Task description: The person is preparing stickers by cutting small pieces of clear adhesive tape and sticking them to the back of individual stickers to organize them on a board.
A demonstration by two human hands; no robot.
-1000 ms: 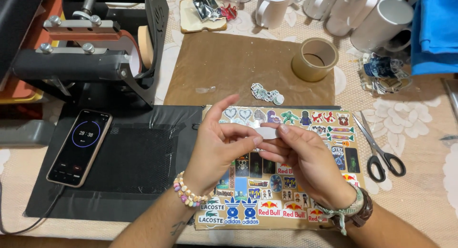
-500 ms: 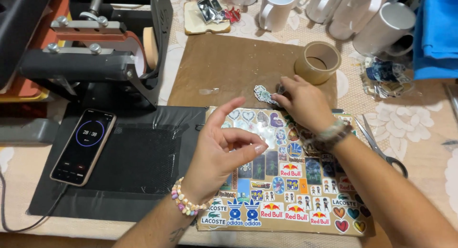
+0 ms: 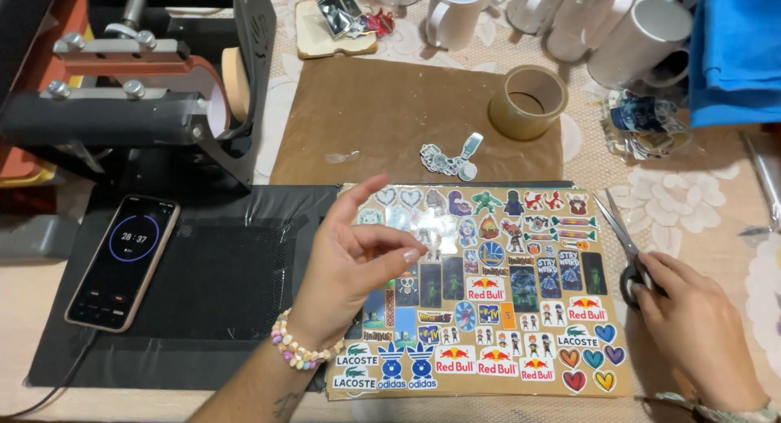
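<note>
The scissors [image 3: 622, 244] were gripped by the right hand [image 3: 695, 333]; the left hand [image 3: 350, 264], loosely curled and empty, was held over the sticker sheet [image 3: 488, 293].

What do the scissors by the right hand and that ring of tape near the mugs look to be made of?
The scissors: bare metal blades, shiny grey, with dark handles that look like plastic under the right hand. The tape roll: brownish translucent plastic film, glossy, apparently wound on a cardboard-like core.

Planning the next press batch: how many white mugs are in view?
4 mugs along the top edge: one at centre, two beside it, one tipped rightmost. More may be cut off.
</note>
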